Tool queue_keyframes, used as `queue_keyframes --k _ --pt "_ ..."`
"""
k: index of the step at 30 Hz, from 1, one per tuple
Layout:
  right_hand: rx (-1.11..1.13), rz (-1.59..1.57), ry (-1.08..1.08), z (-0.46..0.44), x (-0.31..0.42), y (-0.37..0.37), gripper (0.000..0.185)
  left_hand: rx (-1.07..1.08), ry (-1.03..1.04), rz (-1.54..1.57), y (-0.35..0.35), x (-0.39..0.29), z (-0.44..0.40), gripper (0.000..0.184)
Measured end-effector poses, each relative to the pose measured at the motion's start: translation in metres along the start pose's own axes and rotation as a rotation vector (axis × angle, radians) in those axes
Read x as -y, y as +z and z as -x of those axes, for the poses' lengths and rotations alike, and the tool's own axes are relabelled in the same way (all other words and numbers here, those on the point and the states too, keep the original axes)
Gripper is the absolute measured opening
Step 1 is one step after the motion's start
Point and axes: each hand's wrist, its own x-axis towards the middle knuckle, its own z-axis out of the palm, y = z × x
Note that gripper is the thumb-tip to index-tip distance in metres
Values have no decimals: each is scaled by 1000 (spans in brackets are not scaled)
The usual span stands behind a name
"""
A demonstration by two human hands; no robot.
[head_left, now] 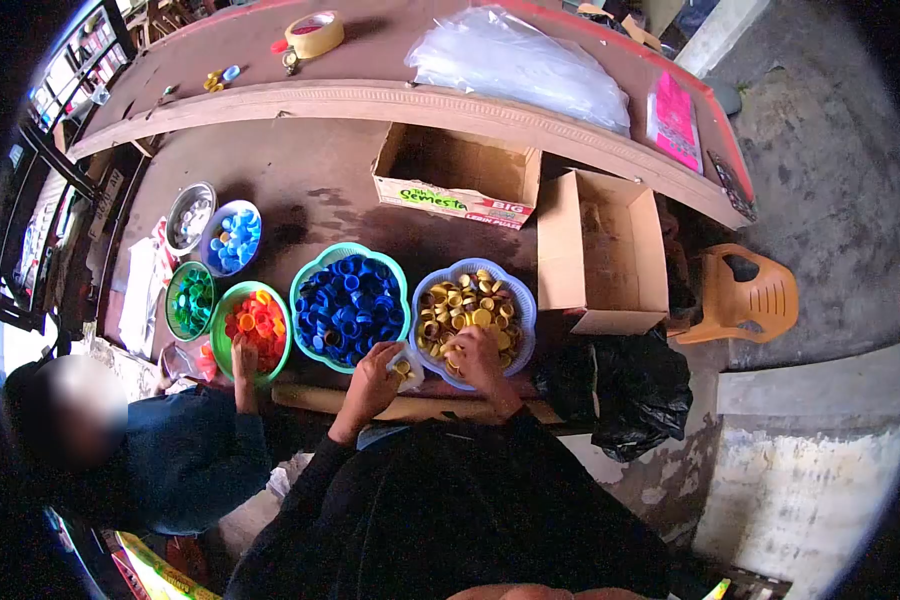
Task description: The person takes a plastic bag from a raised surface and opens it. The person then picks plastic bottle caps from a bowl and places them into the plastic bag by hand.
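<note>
My left hand is closed on the edge of a small clear plastic bag with a few yellow bottle caps inside. The bag is at the table's near edge. My right hand reaches over the near side of a lavender basin full of yellow bottle caps. Its fingers curl down among the caps, and what the fingertips grip is hidden. Left of this basin, a turquoise basket holds dark blue bottle caps.
At left, a person's hand is in a green basin of orange and red caps. Smaller bowls of green, light blue and whitish caps lie beyond. Two open cardboard boxes stand behind, with a black plastic bag at right.
</note>
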Motion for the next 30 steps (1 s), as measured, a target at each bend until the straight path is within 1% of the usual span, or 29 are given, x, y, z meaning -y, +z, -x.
queue_keyframes --k 1,2,3,4,5,6,7,9,10,11,13,14,16,17,19,21,22,23,24,25,27,28,29,30 --pt "-56 -177 118 0 -2 -3 26 27 -73 2 -1 -4 2 46" --pt "-121 -231 35 1 -3 -5 22 22 -69 3 0 -3 4 46" --pt "-123 -228 29 2 -3 -6 22 6 -16 -36 3 -1 6 46" --pt "-168 -281 38 0 13 -19 21 -9 37 -77 5 2 7 46" --pt "-213 -334 48 0 32 -31 20 -13 42 -77 8 5 8 46" --pt "-251 -410 114 2 50 -35 22 -16 72 -56 11 8 8 46" --pt "-255 -408 109 5 70 -40 22 -20 103 -36 13 9 8 46" --pt "-337 -419 -39 14 100 -45 29 -21 106 -26 16 8 9 46" --pt "-257 -341 -172 16 96 -40 27 -20 104 -17 17 6 10 46" --pt "-260 -341 -175 19 92 -35 27 -21 107 -19 17 6 11 46" --pt "-50 87 -379 23 85 -27 26 -16 75 -58 16 4 13 45" --pt "-6 -34 -329 24 84 -22 25 -19 78 -62 15 3 15 45" --pt "-11 -27 -326 26 85 -28 28 -39 142 -101 14 2 17 45" --pt "-13 -22 -314 26 89 -34 31 -44 141 -104 12 3 19 45" --pt "-15 -17 -357 24 87 -33 34 -29 78 -29 11 4 22 43" --pt "133 -111 -191 30 79 -22 35 -22 62 -33 12 3 23 43" --pt "130 -108 -191 33 78 -18 35 -16 45 -37 13 2 23 42" --pt "90 -135 -187 35 77 -15 28 -16 49 -36 14 3 23 42" --pt "52 -162 -182 35 74 -12 22 -23 108 -87 15 4 24 46" --pt "52 -159 -183 32 70 -11 22 -32 165 -137 16 5 24 49" --pt "17 -376 -116 27 60 -9 18 -39 165 -139 17 8 23 49" --pt "-4 -423 -224 17 63 -25 25 -46 166 -144 16 8 22 49" --pt "43 -535 -65 13 55 -21 18 -51 165 -141 15 7 21 49" --pt "86 -541 45 8 53 -25 16 -31 117 -117 13 6 21 50"
